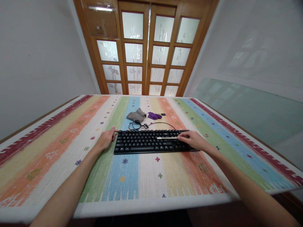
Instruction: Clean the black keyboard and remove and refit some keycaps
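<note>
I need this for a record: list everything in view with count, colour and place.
Keyboard: one, black, on the tablecloth
Stick: one, pale, above the keyboard
Cable: one, black, partly looped behind the keyboard
Grey cloth: one, grey, behind the cable
Purple cloth: one, purple, right of the grey cloth
Small item: one, dark, beside the purple cloth
Tablecloth: one, multicoloured stripes, under the keyboard
Glazed doors: number unclear, brown frames, background
Walls: two, whitish, either side
Panel: one, pale green, at right
Left hand: one, bare, at the keyboard's left end
Right hand: one, bare, fingers holding the stick
</note>
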Action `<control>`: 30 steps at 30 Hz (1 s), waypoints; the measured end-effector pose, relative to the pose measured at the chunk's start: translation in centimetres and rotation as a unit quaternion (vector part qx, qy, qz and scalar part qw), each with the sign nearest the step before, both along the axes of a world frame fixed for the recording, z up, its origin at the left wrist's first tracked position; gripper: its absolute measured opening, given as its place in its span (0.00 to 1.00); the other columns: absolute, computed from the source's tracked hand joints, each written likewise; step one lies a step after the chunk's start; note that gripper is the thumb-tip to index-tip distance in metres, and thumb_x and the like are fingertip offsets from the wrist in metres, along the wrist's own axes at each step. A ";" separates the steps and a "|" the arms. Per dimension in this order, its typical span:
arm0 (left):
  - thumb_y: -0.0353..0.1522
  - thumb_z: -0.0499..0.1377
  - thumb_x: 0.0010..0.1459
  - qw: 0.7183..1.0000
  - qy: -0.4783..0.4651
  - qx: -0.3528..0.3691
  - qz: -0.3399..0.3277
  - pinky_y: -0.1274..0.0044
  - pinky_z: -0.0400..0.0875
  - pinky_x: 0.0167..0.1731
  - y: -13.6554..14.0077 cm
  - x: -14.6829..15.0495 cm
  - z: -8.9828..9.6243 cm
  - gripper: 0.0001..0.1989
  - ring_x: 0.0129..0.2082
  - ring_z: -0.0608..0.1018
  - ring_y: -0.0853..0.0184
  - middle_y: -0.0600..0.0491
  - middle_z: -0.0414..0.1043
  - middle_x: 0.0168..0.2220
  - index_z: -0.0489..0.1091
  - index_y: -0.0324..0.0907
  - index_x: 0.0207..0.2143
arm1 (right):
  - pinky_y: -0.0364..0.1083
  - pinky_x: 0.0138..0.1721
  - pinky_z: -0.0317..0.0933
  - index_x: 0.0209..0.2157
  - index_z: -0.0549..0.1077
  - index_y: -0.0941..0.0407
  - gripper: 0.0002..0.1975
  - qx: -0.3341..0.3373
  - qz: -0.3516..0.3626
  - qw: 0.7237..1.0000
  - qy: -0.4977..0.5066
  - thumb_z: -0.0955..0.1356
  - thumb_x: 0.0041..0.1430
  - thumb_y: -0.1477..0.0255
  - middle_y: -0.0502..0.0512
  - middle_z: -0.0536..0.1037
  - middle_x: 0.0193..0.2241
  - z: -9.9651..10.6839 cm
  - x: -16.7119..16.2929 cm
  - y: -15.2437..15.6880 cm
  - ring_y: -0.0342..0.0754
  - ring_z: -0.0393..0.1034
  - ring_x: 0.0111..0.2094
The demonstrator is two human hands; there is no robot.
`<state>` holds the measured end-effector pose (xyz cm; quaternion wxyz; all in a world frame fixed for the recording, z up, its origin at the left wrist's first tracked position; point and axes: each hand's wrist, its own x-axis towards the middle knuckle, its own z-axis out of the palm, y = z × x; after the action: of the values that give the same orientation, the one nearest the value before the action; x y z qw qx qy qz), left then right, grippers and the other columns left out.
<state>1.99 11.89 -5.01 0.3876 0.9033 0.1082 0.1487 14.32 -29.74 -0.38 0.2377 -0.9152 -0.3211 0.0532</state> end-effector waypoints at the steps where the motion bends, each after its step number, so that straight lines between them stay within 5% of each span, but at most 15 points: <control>1: 0.63 0.32 0.56 1.000 0.000 0.000 0.000 0.73 0.66 0.40 0.0 0.0 0.0 0.39 0.44 0.77 0.55 0.47 0.73 0.20 0.58 0.47 0.11 | 0.45 0.35 0.61 0.31 0.80 0.55 0.20 0.001 -0.004 1.000 0.000 0.62 0.58 0.58 0.55 0.81 0.30 -0.1 0.1 -0.4 0.51 0.73 0.32; 21: 0.61 0.32 0.57 1.000 0.008 0.014 0.003 0.73 0.66 0.44 0.2 0.1 -0.2 0.38 0.46 0.77 0.54 0.47 0.71 0.20 0.58 0.47 0.11 | 0.49 0.37 0.64 0.30 0.81 0.56 0.26 0.032 -0.080 0.996 0.020 0.63 0.53 0.49 0.60 0.83 0.32 -1.1 2.3 -7.6 0.56 0.75 0.34; 30: 0.61 0.32 0.58 1.000 0.005 0.022 -0.001 0.73 0.67 0.45 0.4 0.1 -0.4 0.38 0.46 0.77 0.55 0.48 0.71 0.19 0.57 0.47 0.12 | 0.47 0.28 0.61 0.29 0.82 0.56 0.32 0.018 -0.131 0.991 -0.002 0.63 0.48 0.43 0.56 0.79 0.23 -0.9 3.0 -10.1 0.52 0.71 0.26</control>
<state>2.11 12.25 -5.43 0.3672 0.9125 0.1056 0.1462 17.37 -39.85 -1.23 0.2585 -0.9449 -0.2003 0.0137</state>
